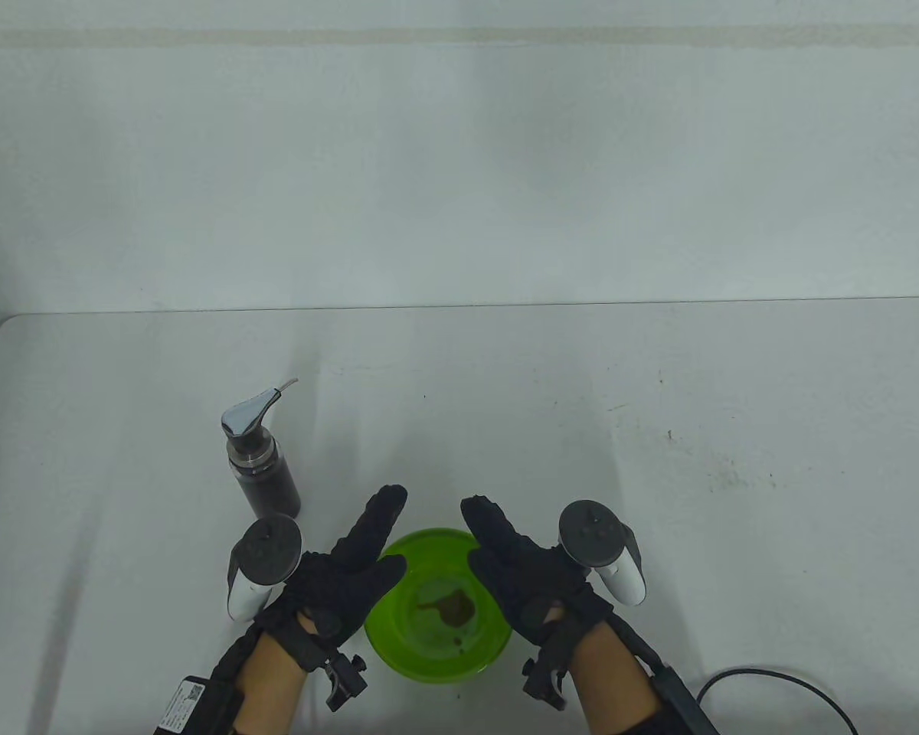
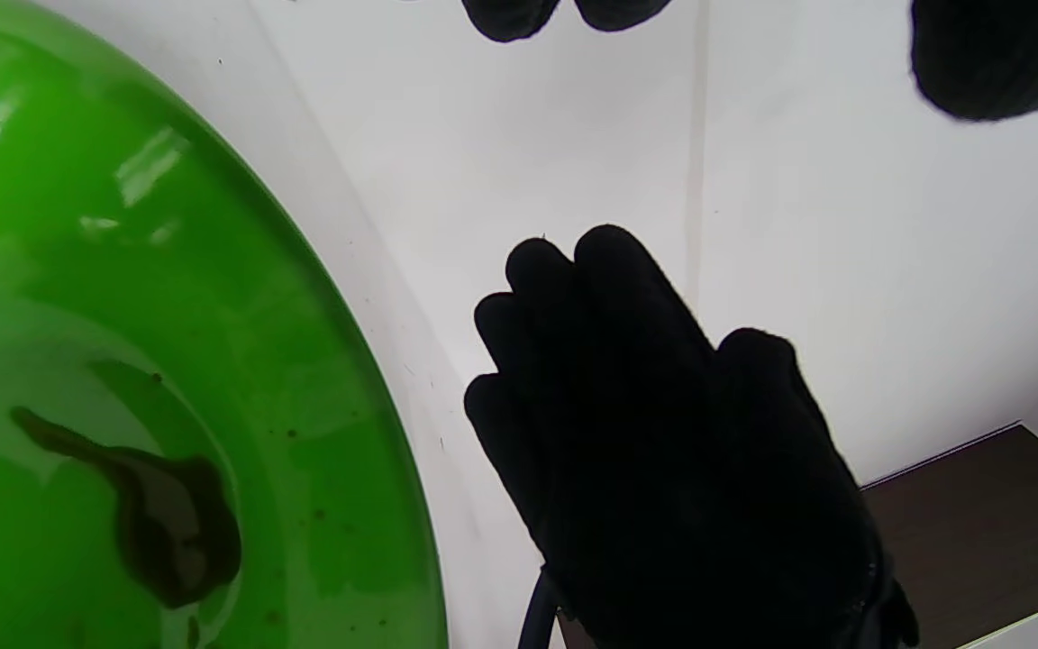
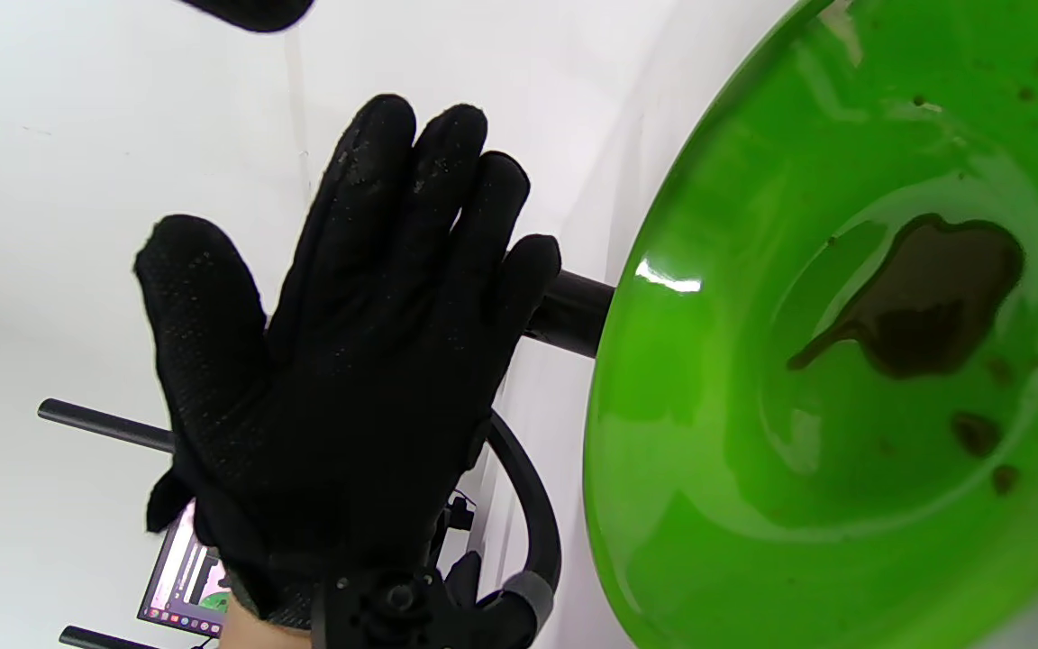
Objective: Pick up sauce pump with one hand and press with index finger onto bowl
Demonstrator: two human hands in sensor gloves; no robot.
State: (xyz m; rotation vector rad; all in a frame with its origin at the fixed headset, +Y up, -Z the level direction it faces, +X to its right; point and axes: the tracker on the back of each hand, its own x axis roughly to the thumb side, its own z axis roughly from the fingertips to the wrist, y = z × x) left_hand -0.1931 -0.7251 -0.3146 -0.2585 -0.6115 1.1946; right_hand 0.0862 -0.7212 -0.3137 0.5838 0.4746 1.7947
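Observation:
The sauce pump point(image 1: 262, 459), a dark bottle with a chrome pump head, stands upright on the white table left of and behind the green bowl point(image 1: 429, 660). The bowl holds a small brown sauce puddle point(image 1: 448, 609). My left hand point(image 1: 364, 545) is open with fingers stretched flat over the bowl's left rim, holding nothing. My right hand point(image 1: 499, 545) is open the same way over the right rim, palm facing the left hand. The left wrist view shows the bowl point(image 2: 321, 379) and the right hand point(image 2: 654, 451). The right wrist view shows the bowl point(image 3: 681, 379) and the left hand point(image 3: 348, 361).
The pump's spout points up and right, away from my left hand. A black cable point(image 1: 773, 681) lies at the table's front right. The table's far edge point(image 1: 459, 308) meets a white wall.

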